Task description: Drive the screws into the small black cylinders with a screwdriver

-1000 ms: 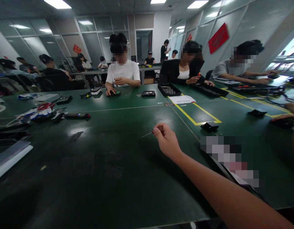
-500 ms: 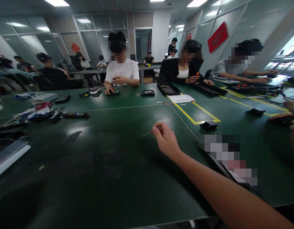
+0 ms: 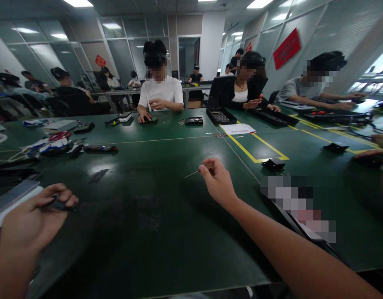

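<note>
The right hand (image 3: 218, 182) reaches out over the green table (image 3: 154, 216), its grip pinched on a thin screwdriver (image 3: 197, 171) with a reddish handle, whose bare shaft points away from the yellow floor-tape rectangle (image 3: 256, 149) lying just beyond the hand. The left hand (image 3: 29, 224) (low at the near table edge, well apart from that rectangle) has its grip closed on a small dark object (image 3: 59, 204).

- My feed is dimly lit overall; ceiling panels (image 3: 78, 3) give the only bright light
- They leave a pale glare patch on the green table (image 3: 99, 169)
- Wide lens bends the edges; the left hand (image 3: 29, 222) looks soft
- Daylight blows out the window (image 3: 378, 68) at the far right
</note>
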A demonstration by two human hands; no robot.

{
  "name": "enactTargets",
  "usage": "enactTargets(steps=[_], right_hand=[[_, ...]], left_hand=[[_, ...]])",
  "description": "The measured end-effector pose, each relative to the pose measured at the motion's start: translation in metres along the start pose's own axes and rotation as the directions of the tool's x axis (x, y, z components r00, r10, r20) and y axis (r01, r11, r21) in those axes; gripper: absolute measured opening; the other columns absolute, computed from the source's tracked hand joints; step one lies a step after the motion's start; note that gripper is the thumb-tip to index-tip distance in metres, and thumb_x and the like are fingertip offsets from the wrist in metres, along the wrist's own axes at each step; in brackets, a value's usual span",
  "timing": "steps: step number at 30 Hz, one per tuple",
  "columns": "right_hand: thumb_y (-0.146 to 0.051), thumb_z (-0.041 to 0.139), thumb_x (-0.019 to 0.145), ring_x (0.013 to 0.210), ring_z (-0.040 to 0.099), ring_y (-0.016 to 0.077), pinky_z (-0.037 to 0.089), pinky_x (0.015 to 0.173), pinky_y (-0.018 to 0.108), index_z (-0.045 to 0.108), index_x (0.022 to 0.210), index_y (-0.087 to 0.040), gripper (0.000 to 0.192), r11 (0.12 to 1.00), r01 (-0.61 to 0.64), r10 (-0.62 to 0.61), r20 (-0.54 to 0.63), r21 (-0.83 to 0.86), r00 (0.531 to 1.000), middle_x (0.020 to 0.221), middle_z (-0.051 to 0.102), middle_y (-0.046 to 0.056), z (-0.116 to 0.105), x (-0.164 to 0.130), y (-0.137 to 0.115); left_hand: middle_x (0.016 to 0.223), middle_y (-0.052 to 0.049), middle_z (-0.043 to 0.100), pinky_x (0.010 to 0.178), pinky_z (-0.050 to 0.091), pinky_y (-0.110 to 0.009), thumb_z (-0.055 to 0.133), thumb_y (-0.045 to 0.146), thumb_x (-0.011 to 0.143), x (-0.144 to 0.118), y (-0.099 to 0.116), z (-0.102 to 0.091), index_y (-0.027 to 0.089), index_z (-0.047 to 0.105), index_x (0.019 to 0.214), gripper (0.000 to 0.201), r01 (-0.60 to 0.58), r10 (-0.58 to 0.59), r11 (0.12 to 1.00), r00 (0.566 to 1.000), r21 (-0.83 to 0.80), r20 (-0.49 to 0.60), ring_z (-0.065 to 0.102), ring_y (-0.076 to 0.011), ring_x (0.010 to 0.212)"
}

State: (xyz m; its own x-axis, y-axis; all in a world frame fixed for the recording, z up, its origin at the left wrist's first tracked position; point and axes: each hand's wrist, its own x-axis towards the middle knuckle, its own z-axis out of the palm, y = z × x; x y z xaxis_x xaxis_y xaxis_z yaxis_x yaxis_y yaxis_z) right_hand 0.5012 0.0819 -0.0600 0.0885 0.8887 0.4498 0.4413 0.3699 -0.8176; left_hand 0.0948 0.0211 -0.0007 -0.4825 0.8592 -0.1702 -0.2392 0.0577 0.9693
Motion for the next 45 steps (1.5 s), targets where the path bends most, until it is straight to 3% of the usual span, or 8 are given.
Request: enactTargets(steps=[3,5,11,16,19,22,31,45], right_hand=[[-0.041,0.062,0.091,0.069,0.062,0.0174,0.047,0.066,0.031,0.061,0.103,-0.021,0.023,1.0,-0.005,0.004,-0.025,-0.021,1.0,0.08,0.067,0.001,-0.001,0.001,0.001],[-0.044,0.062,0.091,0.069,0.061,0.0172,0.046,0.066,0.031,0.063,0.099,-0.021,0.024,1.0,-0.007,0.007,-0.014,-0.022,1.0,0.078,0.066,0.001,-0.002,0.002,0.002],[-0.047,0.061,0.092,0.065,0.058,0.0161,0.044,0.064,0.03,0.065,0.091,-0.02,0.028,0.999,-0.025,0.026,0.053,-0.022,0.998,0.073,0.064,0.0,-0.004,0.002,-0.004],[-0.048,0.063,0.09,0.06,0.053,0.0145,0.041,0.058,0.029,0.061,0.082,-0.021,0.028,0.999,-0.014,0.016,0.068,-0.037,0.998,0.066,0.059,-0.002,-0.004,0.0,-0.008],[-0.047,0.065,0.088,0.058,0.051,0.0139,0.039,0.056,0.028,0.059,0.08,-0.021,0.028,0.999,-0.012,0.014,0.053,-0.051,0.998,0.064,0.056,-0.003,-0.004,0.0,-0.008],[-0.046,0.063,0.091,0.059,0.054,0.0143,0.042,0.058,0.029,0.06,0.082,-0.021,0.026,1.0,-0.002,0.002,0.021,-0.01,1.0,0.066,0.059,-0.002,-0.004,0.0,-0.005],[-0.042,0.06,0.093,0.081,0.073,0.0204,0.057,0.076,0.037,0.065,0.107,-0.022,0.024,0.981,-0.025,0.019,0.032,0.192,0.999,0.091,0.076,0.006,0.002,-0.001,0.005],[-0.043,0.059,0.095,0.085,0.074,0.0212,0.057,0.082,0.04,0.064,0.106,-0.021,0.025,0.992,-0.019,0.014,0.039,0.123,0.999,0.092,0.076,0.006,0.0,0.0,0.006]], left_hand=[[0.065,-0.001,0.05,0.061,0.044,-0.022,0.048,0.009,0.064,0.0,-0.011,0.045,0.017,0.061,0.076,0.019,0.05,-0.046,0.999,0.979,-0.011,0.197,0.047,-0.0131,0.066],[0.067,-0.002,0.051,0.062,0.043,-0.023,0.048,0.008,0.061,-0.001,-0.019,0.078,0.016,0.061,0.078,0.023,-0.005,-0.006,0.999,0.953,0.034,0.303,0.048,-0.0139,0.067],[0.073,-0.003,0.054,0.062,0.04,-0.026,0.049,0.012,0.061,-0.002,-0.052,0.164,0.016,0.062,0.084,0.026,-0.242,0.116,0.96,0.801,0.14,0.587,0.049,-0.0158,0.067],[0.081,-0.004,0.058,0.077,0.045,-0.033,0.044,0.017,0.076,-0.005,-0.09,0.203,0.018,0.063,0.088,0.023,-0.522,0.178,0.805,0.667,0.283,0.724,0.054,-0.0195,0.08],[0.101,-0.005,0.062,0.09,0.046,-0.037,0.052,0.01,0.074,-0.006,-0.11,0.211,0.018,0.06,0.109,0.037,-0.674,0.214,0.651,0.604,0.349,0.768,0.058,-0.0214,0.095],[0.113,-0.009,0.061,0.098,0.046,-0.04,0.053,0.0,0.073,-0.003,-0.124,0.211,0.017,0.053,0.12,0.05,-0.729,0.27,0.575,0.597,0.37,0.756,0.059,-0.0217,0.104],[0.125,-0.005,0.064,0.111,0.041,-0.046,0.064,0.01,0.088,0.009,-0.128,0.203,0.025,0.066,0.12,0.035,-0.787,0.341,0.525,0.544,0.324,0.766,0.057,-0.0227,0.121],[0.124,-0.006,0.067,0.11,0.043,-0.045,0.07,0.014,0.086,0.006,-0.124,0.204,0.022,0.066,0.124,0.039,-0.735,0.297,0.591,0.582,0.333,0.757,0.06,-0.0237,0.119]])
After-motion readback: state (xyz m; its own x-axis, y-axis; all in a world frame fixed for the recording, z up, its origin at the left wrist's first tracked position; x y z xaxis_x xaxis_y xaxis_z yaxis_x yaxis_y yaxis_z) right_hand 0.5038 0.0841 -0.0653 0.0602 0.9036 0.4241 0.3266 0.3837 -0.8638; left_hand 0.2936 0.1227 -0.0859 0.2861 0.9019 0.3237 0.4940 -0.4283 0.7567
